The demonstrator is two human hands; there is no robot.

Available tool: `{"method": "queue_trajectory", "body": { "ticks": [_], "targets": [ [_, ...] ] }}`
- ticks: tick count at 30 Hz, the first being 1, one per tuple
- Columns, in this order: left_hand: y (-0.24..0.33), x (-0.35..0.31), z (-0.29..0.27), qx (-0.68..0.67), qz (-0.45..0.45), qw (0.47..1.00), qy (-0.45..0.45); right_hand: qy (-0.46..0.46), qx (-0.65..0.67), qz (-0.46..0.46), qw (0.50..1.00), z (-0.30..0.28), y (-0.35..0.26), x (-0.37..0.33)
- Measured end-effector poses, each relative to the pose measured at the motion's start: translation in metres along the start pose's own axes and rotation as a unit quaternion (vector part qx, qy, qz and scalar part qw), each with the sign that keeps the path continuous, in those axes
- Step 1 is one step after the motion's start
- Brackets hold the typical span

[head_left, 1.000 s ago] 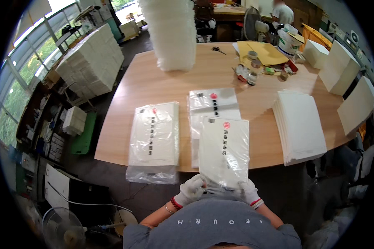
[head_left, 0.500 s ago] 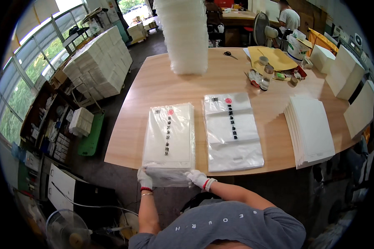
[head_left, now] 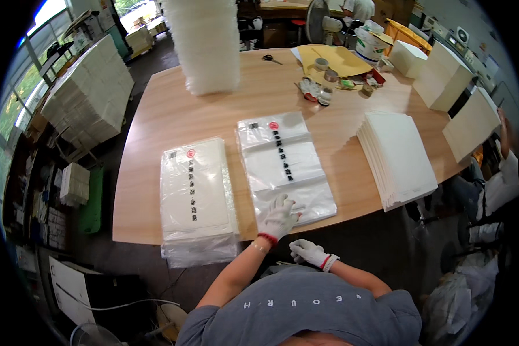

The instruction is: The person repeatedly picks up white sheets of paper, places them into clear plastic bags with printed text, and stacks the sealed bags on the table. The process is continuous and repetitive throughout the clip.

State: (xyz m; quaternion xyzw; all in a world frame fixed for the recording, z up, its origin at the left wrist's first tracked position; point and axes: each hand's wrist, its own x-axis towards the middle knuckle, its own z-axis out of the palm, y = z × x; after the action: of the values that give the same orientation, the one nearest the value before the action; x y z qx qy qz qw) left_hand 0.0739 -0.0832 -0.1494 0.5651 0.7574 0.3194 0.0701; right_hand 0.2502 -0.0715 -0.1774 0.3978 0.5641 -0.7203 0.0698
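My left hand, in a white glove with a red cuff, lies with its fingers stretched out over the near end of a pile of flat clear-white plastic bags. Those bags carry dark print and a red round mark. My right hand, gloved as well, is held in front of my body below the table's near edge. Its fingers are curled in, and whatever they may hold is hidden. To the left rests a stack of cream paper in a printed plastic bag, whose loose end hangs over the edge.
On the right of the table stands a fanned stack of white sheets. A tall translucent plastic stack rises at the back. Scissors, jars and yellow envelopes lie farther off. Another person's arm reaches cream blocks at right.
Both hands have let go of the left bag's open end. My left hand has moved right onto the bag pile; my right hand has drawn back towards my body. The view has shifted right.
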Motion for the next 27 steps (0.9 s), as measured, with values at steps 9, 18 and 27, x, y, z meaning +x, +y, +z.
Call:
{"method": "queue_trajectory", "body": {
  "ticks": [9,18,27],
  "targets": [
    [-0.022,0.059,0.015,-0.08,-0.06,0.977,-0.19,-0.044,0.145,-0.052,0.987,-0.056,-0.004,0.001],
    [-0.068,0.111,0.0,-0.608,-0.252,0.752,0.024,0.269,-0.177,-0.19,0.927,-0.072,-0.134,0.054],
    [0.002,0.162,-0.049,-0.413,-0.115,0.893,-0.134,0.33,-0.251,-0.536,0.735,-0.048,-0.152,0.092]
  ]
}}
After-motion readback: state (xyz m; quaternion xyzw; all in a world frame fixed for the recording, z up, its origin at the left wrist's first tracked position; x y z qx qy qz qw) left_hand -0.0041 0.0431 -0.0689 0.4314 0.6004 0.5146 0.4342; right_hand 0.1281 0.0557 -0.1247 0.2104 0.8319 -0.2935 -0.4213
